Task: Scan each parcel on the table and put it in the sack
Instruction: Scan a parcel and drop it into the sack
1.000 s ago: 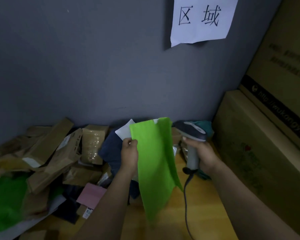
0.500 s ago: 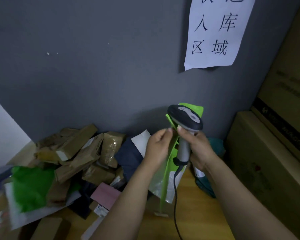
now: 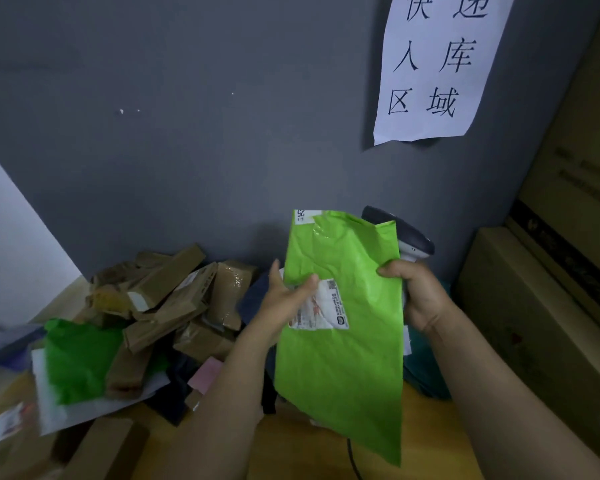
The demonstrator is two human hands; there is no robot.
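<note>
A bright green mailer bag (image 3: pixel 343 355) hangs upright in front of me, its white shipping label (image 3: pixel 328 306) facing me. My left hand (image 3: pixel 284 299) pinches its left edge, thumb across the label. My right hand (image 3: pixel 420 292) grips the handle of a grey barcode scanner (image 3: pixel 409 239) behind the bag, with a finger on the bag's right edge. The scanner's head shows above the bag's top right corner. Its cable (image 3: pixel 352 455) drops below. No sack is in view.
A heap of brown cardboard parcels (image 3: pixel 174 299), a green bag (image 3: pixel 77 362), dark bags and a pink packet (image 3: pixel 205 375) lies on the wooden table (image 3: pixel 298 452) at left. Big cartons (image 3: pixel 541 306) stand at right. A grey wall with a paper sign (image 3: pixel 433 67) is behind.
The green bag has turned from edge-on to flat, with its label toward me. The scanner has gone from in front of the bag to behind its right edge.
</note>
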